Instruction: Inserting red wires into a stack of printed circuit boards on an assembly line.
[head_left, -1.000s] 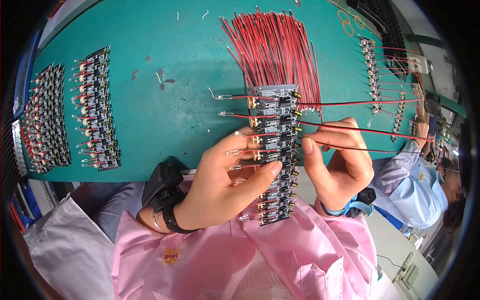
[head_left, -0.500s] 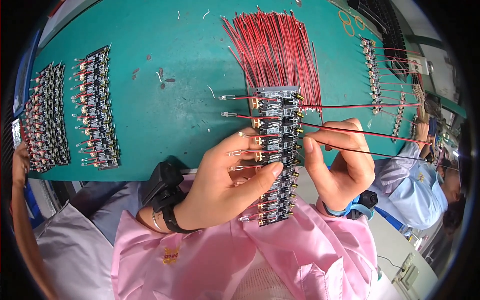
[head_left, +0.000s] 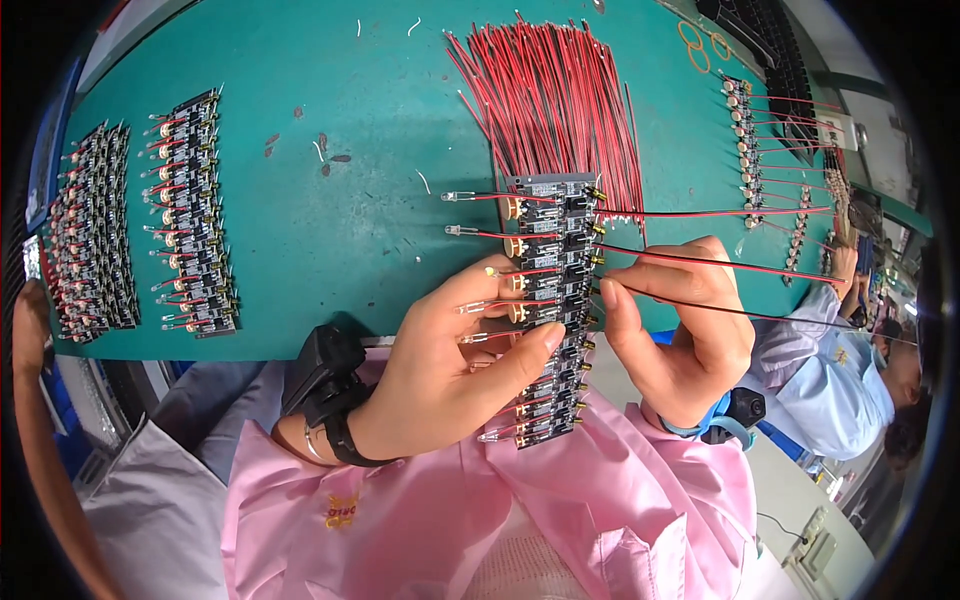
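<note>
My left hand (head_left: 440,365) is closed around a long strip of black circuit boards (head_left: 575,262), its thumb lying on the front. Small clear LEDs (head_left: 460,230) on red leads stick out along the strip's left side, next to round tan parts. Red-and-black wires (head_left: 720,212) run off to the right from the top two boards. At the right edge, level with the third board, my right hand (head_left: 690,345) pinches a thin wire (head_left: 755,315) between thumb and forefinger. Whether the wire's tip touches the board is too small to tell.
A thick bundle of red and black wires (head_left: 545,100) lies behind the strip on the green table (head_left: 370,240). More board strips (head_left: 190,215) lie at left, and wired ones (head_left: 742,150) at right. Rubber bands (head_left: 690,35) sit far right. Other people (head_left: 830,385) are at both sides.
My right hand has shifted slightly left, bringing its fingertips and the pinched wire closer to the strip's edge. The attached wires have swung a little; my left hand stays in place.
</note>
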